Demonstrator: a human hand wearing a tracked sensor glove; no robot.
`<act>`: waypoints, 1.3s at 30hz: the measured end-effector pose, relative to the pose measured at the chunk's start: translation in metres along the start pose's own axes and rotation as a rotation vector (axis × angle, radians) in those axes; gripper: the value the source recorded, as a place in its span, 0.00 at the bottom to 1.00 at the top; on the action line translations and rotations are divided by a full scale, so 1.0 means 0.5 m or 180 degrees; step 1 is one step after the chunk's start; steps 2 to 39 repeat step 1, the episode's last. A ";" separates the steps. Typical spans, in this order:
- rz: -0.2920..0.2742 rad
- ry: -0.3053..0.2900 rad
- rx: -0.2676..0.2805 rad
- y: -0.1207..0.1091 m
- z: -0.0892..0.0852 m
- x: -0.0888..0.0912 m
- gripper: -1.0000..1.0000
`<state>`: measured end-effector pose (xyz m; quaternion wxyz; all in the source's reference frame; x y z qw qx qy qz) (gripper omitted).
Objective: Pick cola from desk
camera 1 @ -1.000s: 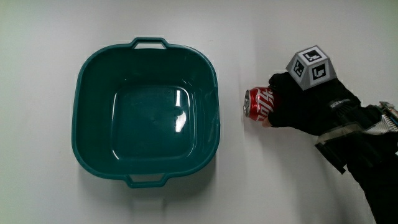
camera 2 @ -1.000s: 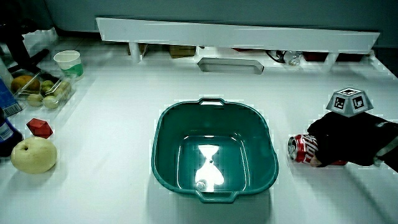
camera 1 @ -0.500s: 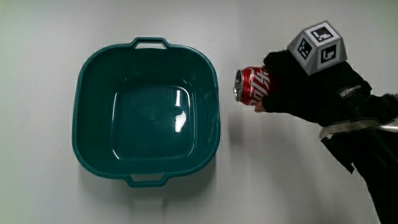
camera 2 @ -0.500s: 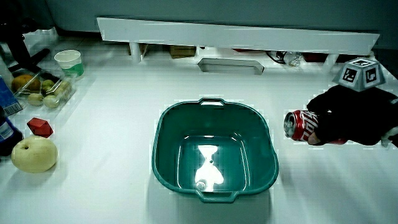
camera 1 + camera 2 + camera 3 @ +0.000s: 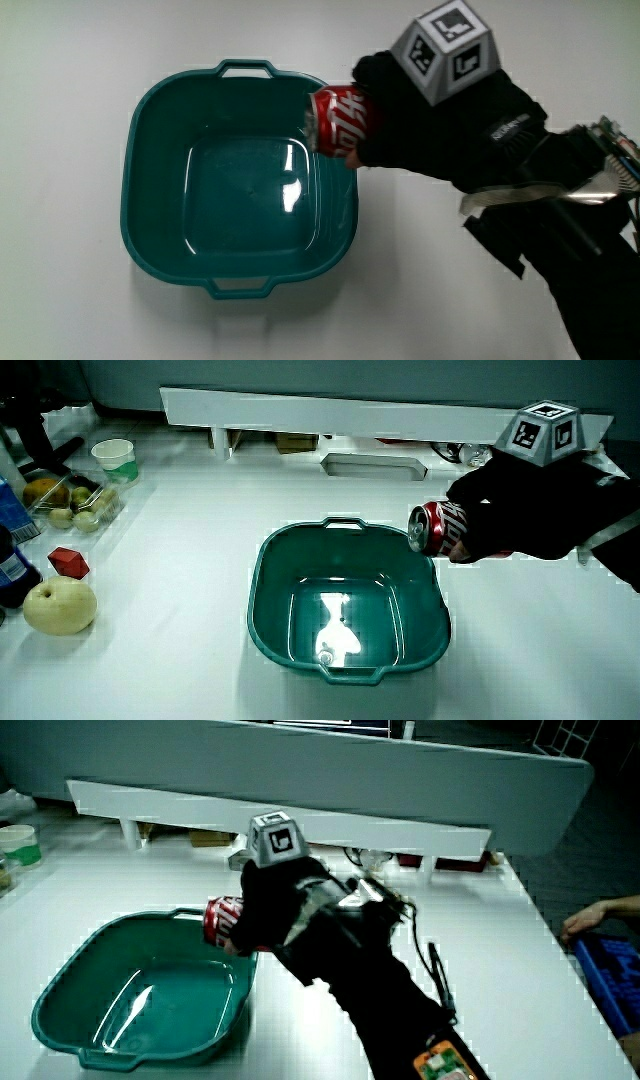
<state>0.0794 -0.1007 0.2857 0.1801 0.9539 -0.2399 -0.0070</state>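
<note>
A red cola can (image 5: 338, 120) lies on its side in the hand (image 5: 425, 115), lifted off the table and held over the rim of the teal basin (image 5: 140, 180). In both side views the cola can (image 5: 437, 528) (image 5: 222, 921) hangs in the air above the basin's edge (image 5: 262, 610) (image 5: 60, 990). The hand (image 5: 530, 510) (image 5: 285, 905) is shut around the can's body, with the can's top end pointing over the basin. The patterned cube (image 5: 446, 50) rides on the back of the glove.
The basin has nothing in it and shows a bright reflection. In a side view, a pale apple (image 5: 58, 606), a small red block (image 5: 68, 562), a tray of fruit (image 5: 70, 505) and a paper cup (image 5: 113, 458) stand at the table's edge. A low white partition (image 5: 380, 415) runs along the table.
The hand has lifted the cola can off the table and carried it from beside the basin to above the basin's rim.
</note>
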 end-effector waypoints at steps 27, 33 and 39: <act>0.0129 0.0022 -0.0129 0.009 -0.007 -0.004 1.00; 0.0129 0.0022 -0.0129 0.009 -0.007 -0.004 1.00; 0.0129 0.0022 -0.0129 0.009 -0.007 -0.004 1.00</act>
